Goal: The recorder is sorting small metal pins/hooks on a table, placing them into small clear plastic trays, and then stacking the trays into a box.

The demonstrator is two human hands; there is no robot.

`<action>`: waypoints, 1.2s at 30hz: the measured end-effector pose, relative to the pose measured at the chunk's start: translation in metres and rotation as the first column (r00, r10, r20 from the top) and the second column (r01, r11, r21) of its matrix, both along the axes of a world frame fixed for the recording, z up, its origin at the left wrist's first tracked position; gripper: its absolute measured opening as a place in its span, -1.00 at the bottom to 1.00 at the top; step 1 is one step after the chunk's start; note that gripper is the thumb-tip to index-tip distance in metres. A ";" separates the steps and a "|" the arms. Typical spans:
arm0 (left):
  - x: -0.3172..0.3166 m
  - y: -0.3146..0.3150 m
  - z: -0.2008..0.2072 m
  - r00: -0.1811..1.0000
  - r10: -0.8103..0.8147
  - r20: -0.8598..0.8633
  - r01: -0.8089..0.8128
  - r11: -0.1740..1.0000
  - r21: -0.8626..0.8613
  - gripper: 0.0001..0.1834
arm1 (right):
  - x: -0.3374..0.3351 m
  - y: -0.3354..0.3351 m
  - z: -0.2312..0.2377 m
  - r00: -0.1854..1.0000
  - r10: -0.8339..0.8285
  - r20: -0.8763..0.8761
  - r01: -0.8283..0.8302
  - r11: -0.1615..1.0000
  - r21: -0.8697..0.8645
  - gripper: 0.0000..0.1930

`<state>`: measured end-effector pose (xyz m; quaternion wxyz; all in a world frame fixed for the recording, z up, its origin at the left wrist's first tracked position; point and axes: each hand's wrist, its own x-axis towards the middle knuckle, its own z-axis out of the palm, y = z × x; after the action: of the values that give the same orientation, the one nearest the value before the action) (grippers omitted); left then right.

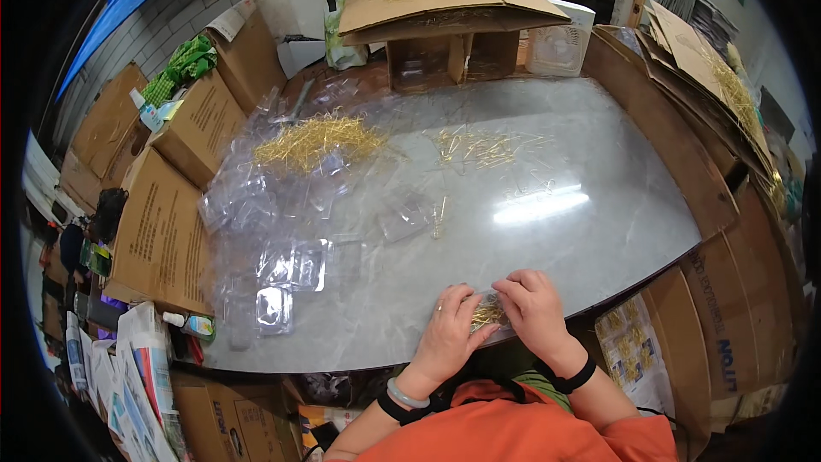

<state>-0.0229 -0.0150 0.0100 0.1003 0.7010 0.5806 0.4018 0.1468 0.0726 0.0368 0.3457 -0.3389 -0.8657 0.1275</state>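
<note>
Both my hands meet at the near edge of the grey table [547, 154]. My left hand [451, 329] and my right hand [532, 306] together hold a small clear plastic case [488, 314] with gold pins inside it. The fingers of both hands close over the case, hiding most of it. A heap of gold pins [315, 142] lies at the table's far left. More gold pins [479, 150] are scattered in the middle. Several empty clear plastic cases [286, 265] are spread over the left part of the table.
Cardboard boxes [162, 235] stand along the left side, and flattened cardboard [676, 154] lines the right. A low cardboard shelf [436, 13] with pins on top sits at the back beside a white fan [560, 47]. Printed papers [141, 393] lie at lower left.
</note>
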 end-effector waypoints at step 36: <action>0.001 -0.012 0.002 0.979 0.172 -0.109 -0.167 0.985 0.055 -0.23 | 0.016 -0.018 0.000 0.948 -0.299 -0.106 0.198 0.820 -0.536 -0.81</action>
<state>-0.0217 -0.0275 0.0123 0.0167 0.6728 0.6336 0.3815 0.1630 0.0546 0.0369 0.3341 -0.5163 -0.7111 0.3408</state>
